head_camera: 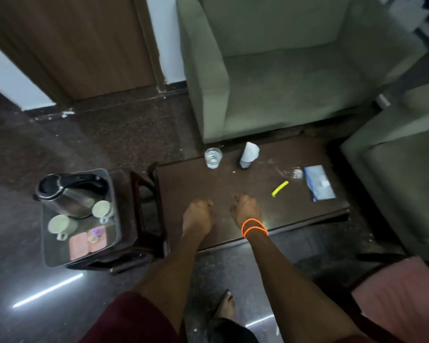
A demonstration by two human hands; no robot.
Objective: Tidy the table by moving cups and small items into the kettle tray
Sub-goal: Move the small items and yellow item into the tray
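Packet (319, 182) — blue, print blurred — lies flat on table (196, 179).

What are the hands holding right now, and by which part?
Nothing that shows. The left hand and right hand hover with curled fingers over the table, with no object visible in either.

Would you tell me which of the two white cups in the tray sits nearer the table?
The white cup right of the kettle; the other cup sits in front of it.
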